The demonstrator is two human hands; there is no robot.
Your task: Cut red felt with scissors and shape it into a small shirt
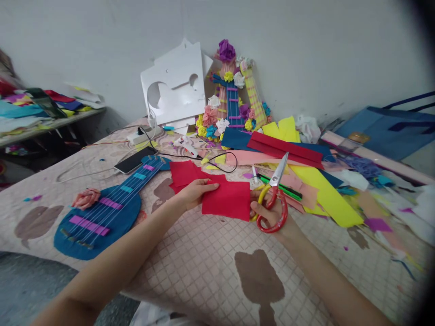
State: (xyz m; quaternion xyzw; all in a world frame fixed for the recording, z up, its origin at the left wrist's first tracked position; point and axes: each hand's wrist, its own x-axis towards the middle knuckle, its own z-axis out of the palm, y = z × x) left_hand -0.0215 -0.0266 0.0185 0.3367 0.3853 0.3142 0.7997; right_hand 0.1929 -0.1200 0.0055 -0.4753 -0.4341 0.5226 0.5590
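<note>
My left hand (194,192) grips the left edge of a red felt sheet (227,199), thumb on top. On the sheet's right side, my right hand (269,212) has its fingers through the red and yellow handles of a pair of scissors (276,190). The scissor blades are closed and point up and away from me. More red felt (183,173) lies flat just behind the held sheet. Both forearms reach in from the bottom of the view over a patterned quilted cover (204,262).
A blue felt guitar (108,210) with a pink rose lies at the left, a phone (134,160) behind it. Yellow, pink and red felt sheets (306,176) pile up at the right. A glue gun (185,145), flower-decorated guitars (234,104) and a white cutout board (175,88) stand by the wall.
</note>
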